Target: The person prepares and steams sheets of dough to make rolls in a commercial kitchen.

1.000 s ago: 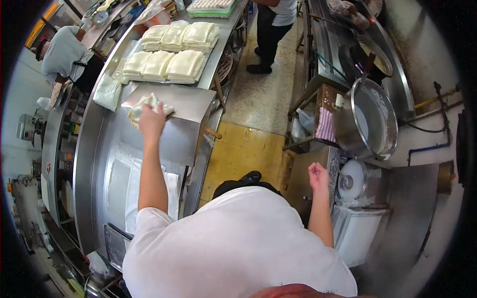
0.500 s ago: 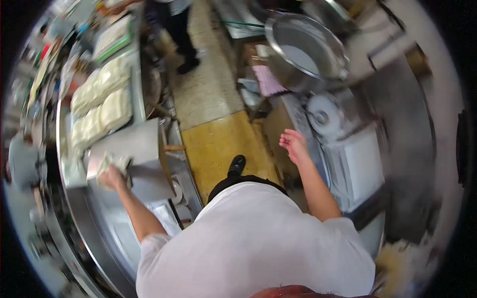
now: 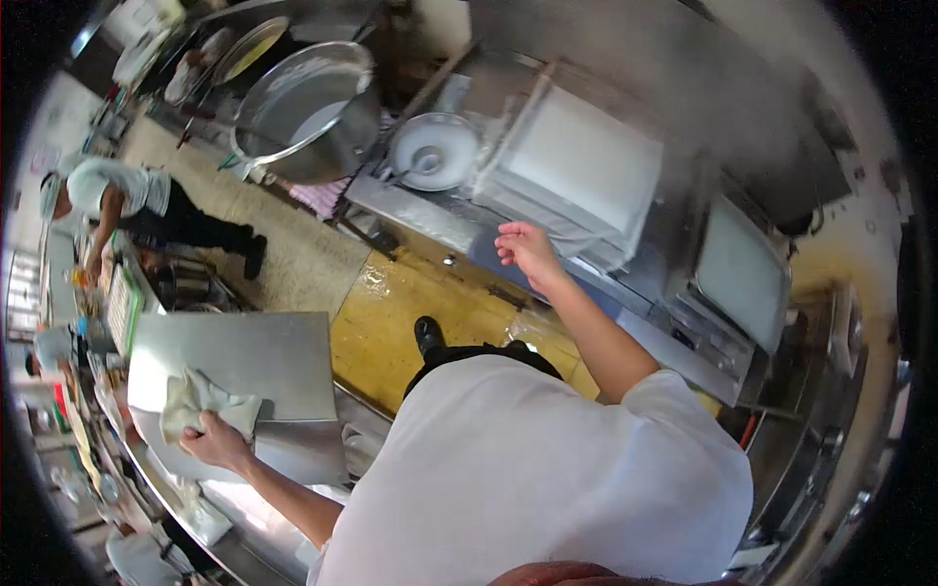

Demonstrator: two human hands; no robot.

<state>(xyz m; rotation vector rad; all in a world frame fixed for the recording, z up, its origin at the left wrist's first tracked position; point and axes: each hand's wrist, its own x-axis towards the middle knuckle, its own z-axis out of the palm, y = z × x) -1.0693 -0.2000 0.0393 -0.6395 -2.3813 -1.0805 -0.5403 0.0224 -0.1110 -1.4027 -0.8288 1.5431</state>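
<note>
My left hand (image 3: 217, 444) is closed on a pale cloth (image 3: 200, 402), with the thumb and fingers pressed into its folds. Under the cloth lies a flat, shiny metal sheet or lid (image 3: 278, 356), which covers much of the view between my left hand and the aisle. My right hand (image 3: 528, 256) is held in the air with nothing in it, its fingers loosely curled and a little apart. It overlaps the front edge of the steam counter in this view, near a stack of square steaming trays (image 3: 576, 156) with a white surface on top.
A large steel pot (image 3: 366, 137) of whitish liquid stands beyond a round white lid (image 3: 435, 151). Another square tray (image 3: 743, 264) is at the right. The yellow floor (image 3: 391, 303) looks wet. A co-worker (image 3: 117, 190) bends over the far table.
My view and body have turned to the right, toward the steam counter. The metal sheet now shows broad and flat beside my left hand, which still grips the cloth.
</note>
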